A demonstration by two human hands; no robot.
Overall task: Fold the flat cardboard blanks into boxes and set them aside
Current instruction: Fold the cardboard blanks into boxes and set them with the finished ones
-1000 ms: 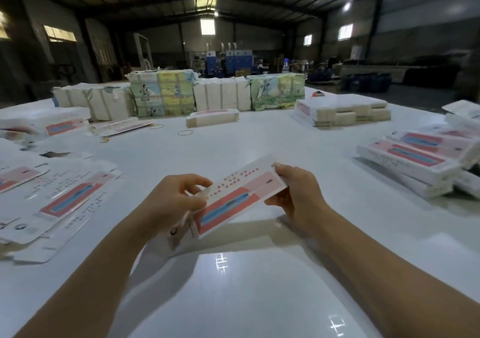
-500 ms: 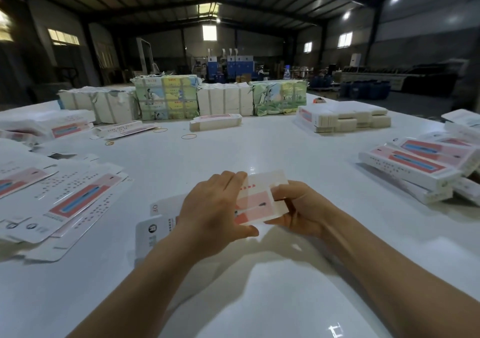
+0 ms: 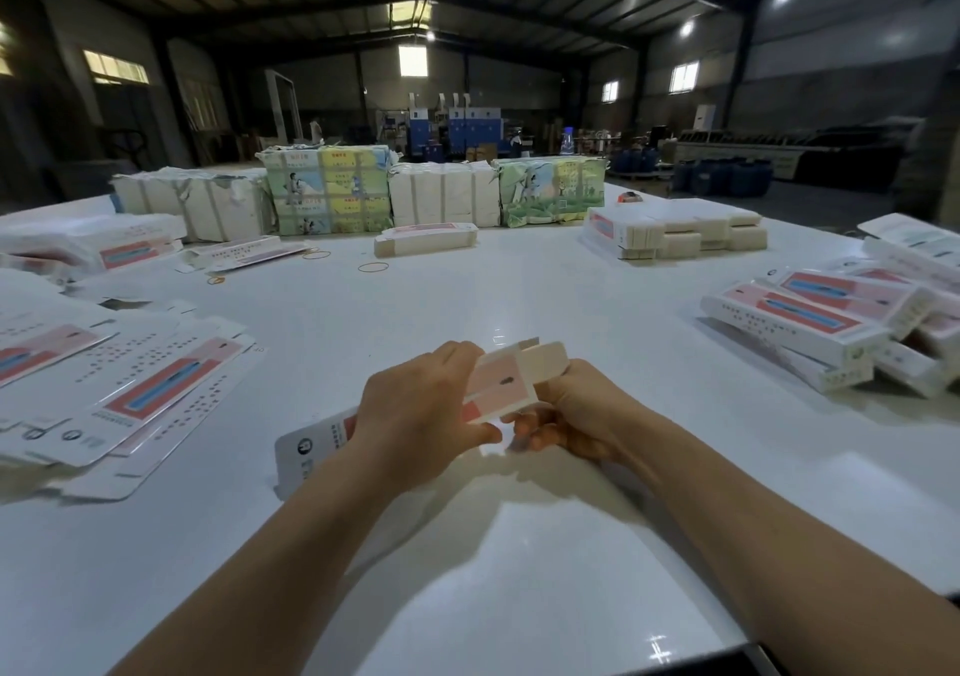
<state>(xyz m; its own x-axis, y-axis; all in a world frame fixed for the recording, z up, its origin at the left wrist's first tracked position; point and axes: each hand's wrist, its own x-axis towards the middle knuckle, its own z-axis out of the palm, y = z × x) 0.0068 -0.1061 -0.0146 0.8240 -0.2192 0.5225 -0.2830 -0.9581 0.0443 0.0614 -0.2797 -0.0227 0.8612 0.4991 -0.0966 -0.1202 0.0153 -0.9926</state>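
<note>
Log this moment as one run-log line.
step: folding blank | left hand: holds carton blank | right hand: holds far end | folded boxes: stacked right

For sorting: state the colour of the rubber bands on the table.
Orange-yellow rubber bands, clearest in head view.

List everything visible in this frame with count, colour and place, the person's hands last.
box blank being folded: one, white with pink-red panel, held over the table centre
flat blanks: a loose pile, white with red-blue print, left side of the table
folded boxes: a pile, count unclear, white with red-blue tops, right edge
white stacks: one low group, far right
lone stack of blanks: one, far centre
wrapped bundles: a row, white and green-yellow, far edge
rubber bands: at least three, tan, far left of centre
table: one, white, glossy
left hand: one, grips the blank's middle
right hand: one, grips its far end
</note>
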